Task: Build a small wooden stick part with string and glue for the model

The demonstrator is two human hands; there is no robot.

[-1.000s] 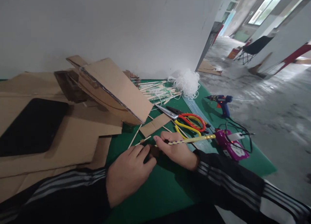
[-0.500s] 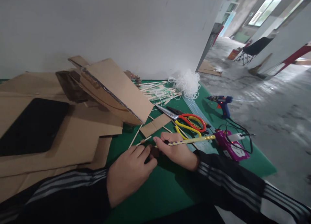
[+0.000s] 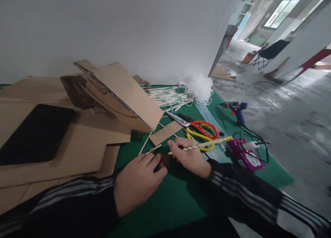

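The right hand (image 3: 190,157) has lifted its gripped yellow pencil (image 3: 207,144) slightly. The left hand (image 3: 137,181) pins a small brown piece (image 3: 163,159), fingers curled. Best keep that piece flat on the green mat (image 3: 168,203).

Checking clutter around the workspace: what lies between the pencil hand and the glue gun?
In the head view, the scissors lie between the right hand with its pencil and the glue gun, with bare green mat beyond them.

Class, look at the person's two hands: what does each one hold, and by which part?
The right hand grips a yellow pencil near its tip end. The left hand pinches a small dark piece by its edge.
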